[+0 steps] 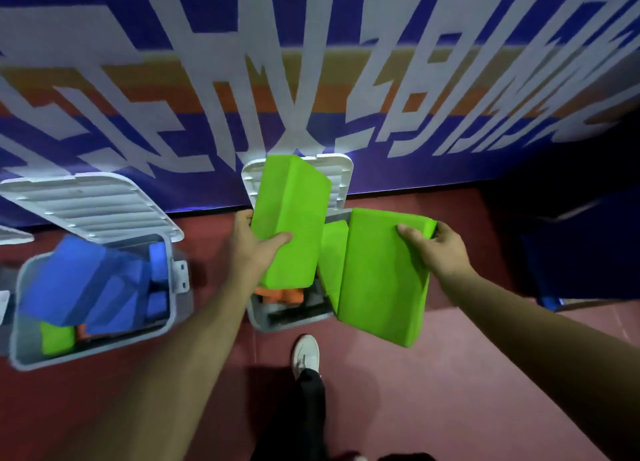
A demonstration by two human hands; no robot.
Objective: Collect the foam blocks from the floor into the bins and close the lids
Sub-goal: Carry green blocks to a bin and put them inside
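Note:
My left hand point(254, 244) grips a green foam block point(289, 214) by its lower left side and holds it tilted over the middle grey bin point(277, 322). My right hand point(434, 249) grips the top edge of a second, larger green foam block point(379, 287), which hangs over the bin's right side. Inside this bin lie orange blocks point(280, 296) and another green block point(332, 242). Its white lid point(343, 173) stands open against the wall. The left grey bin point(22, 339) holds blue blocks point(86, 287) and a green one point(57, 337), with its lid point(90, 206) open.
A wall banner in blue, white and orange point(311, 79) runs right behind the bins. The floor point(450, 391) is red tile. My white shoe point(306, 355) stands just in front of the middle bin. A dark blue object point(581, 252) sits at the right.

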